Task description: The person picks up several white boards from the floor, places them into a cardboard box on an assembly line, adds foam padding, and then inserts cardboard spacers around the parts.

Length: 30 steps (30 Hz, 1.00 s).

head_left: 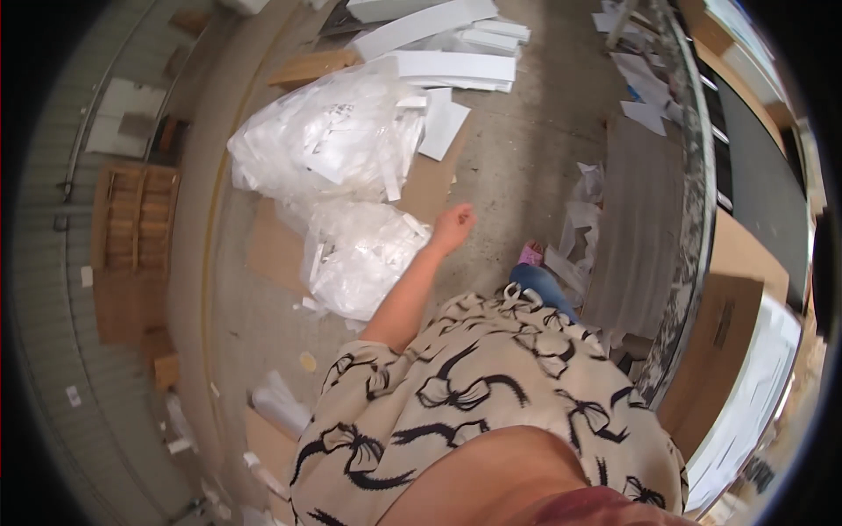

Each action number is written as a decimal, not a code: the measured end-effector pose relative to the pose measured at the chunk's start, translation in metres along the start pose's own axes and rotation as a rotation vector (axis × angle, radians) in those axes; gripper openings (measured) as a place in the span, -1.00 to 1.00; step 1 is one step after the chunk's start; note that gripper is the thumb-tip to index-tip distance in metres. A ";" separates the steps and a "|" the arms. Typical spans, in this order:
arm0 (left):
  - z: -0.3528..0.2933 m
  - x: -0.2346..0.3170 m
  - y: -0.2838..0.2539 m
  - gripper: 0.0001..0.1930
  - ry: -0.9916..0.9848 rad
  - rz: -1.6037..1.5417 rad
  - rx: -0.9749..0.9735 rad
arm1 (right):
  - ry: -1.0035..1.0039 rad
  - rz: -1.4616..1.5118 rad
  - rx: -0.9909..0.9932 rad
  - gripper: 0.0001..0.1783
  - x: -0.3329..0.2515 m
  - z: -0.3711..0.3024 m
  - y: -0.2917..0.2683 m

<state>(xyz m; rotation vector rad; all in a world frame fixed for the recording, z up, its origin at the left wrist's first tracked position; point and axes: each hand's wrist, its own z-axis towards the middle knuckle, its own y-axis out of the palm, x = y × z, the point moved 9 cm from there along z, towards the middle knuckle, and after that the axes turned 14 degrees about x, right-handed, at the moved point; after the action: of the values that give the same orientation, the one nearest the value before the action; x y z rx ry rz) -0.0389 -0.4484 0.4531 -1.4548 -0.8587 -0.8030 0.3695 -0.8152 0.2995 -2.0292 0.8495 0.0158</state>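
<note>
My left hand (454,228) hangs in front of me with its fingers curled in, and nothing shows in it. It is nearest to a clear plastic bag (364,259) stuffed with white scraps, just to its left and not visibly gripped. Beyond that, a larger clear bag (329,131) of white pieces rests partly on flattened brown cardboard (276,241) on the floor. My right hand is out of the picture.
Long white strips (452,68) are piled at the far end. On the right, a worktable's worn metal edge (702,175) runs alongside me, with a brown cardboard box (715,351) on it. Loose white scraps (579,219) lie below. Wooden pallets (136,219) lean against the left wall.
</note>
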 end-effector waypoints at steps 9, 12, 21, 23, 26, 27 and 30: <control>-0.030 -0.104 -0.003 -0.67 -0.474 0.664 -0.462 | -0.276 -0.071 0.249 -0.73 -0.175 0.331 -0.275; -0.010 -0.117 -0.026 -0.62 -0.685 0.510 -0.080 | -0.321 -0.118 0.304 -0.71 -0.248 0.421 -0.343; 0.254 -0.112 0.066 -0.53 -0.555 0.608 -0.511 | -0.417 -0.032 0.076 -0.71 -0.422 0.526 -0.403; 0.367 -0.080 0.076 -0.59 -0.412 0.527 -0.156 | -0.356 0.078 0.023 -0.72 -0.428 0.554 -0.428; 0.507 -0.019 0.062 -0.67 -0.368 0.413 -0.053 | -0.239 0.130 0.072 -0.76 -0.430 0.612 -0.469; 0.554 -0.004 0.062 -0.70 -0.298 0.417 -0.010 | -0.179 0.092 0.048 -0.72 -0.401 0.644 -0.476; 0.702 0.039 0.117 -0.71 -0.243 0.350 0.072 | -0.018 -0.152 0.088 -0.72 -0.255 0.756 -0.509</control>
<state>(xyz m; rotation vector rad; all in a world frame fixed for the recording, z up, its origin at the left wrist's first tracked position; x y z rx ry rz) 0.0776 0.2524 0.3902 -1.6021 -0.7728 -0.3355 0.6939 0.0731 0.3142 -2.0021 0.6710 -0.0865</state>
